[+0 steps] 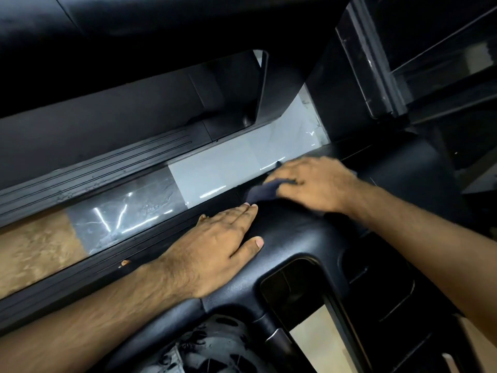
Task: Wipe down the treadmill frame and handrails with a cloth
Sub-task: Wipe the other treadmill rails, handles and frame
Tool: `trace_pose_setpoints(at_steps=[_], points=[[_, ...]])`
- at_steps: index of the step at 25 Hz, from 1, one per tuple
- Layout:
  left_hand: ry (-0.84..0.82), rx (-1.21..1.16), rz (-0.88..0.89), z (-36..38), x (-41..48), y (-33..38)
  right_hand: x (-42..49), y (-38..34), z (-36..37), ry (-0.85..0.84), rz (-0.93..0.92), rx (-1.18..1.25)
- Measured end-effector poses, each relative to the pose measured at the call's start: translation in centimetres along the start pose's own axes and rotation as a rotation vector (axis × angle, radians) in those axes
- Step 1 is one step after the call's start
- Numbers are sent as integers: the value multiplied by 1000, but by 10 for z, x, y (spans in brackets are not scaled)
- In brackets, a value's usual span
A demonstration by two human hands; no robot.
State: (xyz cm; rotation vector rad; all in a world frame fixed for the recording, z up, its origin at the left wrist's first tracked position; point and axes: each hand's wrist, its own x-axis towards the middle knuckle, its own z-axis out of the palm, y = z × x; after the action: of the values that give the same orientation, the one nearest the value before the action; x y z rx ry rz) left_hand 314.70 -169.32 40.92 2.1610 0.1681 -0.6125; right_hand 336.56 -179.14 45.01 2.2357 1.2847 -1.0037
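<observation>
Cloth: I see a dark cloth (262, 191) bunched on top of the black treadmill frame (295, 238), right at the edge where it meets the side rail (80, 286).
Cloth axis: the part I can see pokes out leftward from under the fingers, roughly in line with the rail. The rest is hidden.
Rail axis: it runs long from my lower left to upper right.
Right hand: the right hand (314, 184) lies on the cloth, fingers bent down into it and bunching it. It's motion-blurred.
Left hand: the left hand (215, 243) lies flat on the frame, fingers straight and together, thumb spread aside, fingertips just beside the cloth's end.
Floor: glossy grey and tan floor tiles (215, 170) show beyond the rail.
</observation>
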Motion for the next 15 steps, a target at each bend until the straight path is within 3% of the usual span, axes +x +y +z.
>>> trace_pose_setpoints(at_steps=[2, 3, 6, 7, 10, 11, 14, 15], points=[[-17, -3, -3, 0, 5, 2, 15, 23, -11, 9, 268, -72], [-20, -12, -2, 0, 7, 2, 16, 25, -10, 20, 265, -105], [-3, -32, 22, 1, 17, 2, -4, -2, 5, 33, -65, -65], [1, -35, 30, 2, 20, 2, -6, 3, 1, 5, -69, -45], [-11, -44, 25, 4, 27, 3, 21, 45, -24, -43, 303, -126], [-16, -47, 25, 4, 28, 4, 23, 48, -24, -34, 304, -147], [-10, -52, 41, 5, 37, 6, 6, 23, 1, -22, -11, -81], [-10, -50, 48, 5, 40, 6, 3, 27, -1, -28, -12, -61]])
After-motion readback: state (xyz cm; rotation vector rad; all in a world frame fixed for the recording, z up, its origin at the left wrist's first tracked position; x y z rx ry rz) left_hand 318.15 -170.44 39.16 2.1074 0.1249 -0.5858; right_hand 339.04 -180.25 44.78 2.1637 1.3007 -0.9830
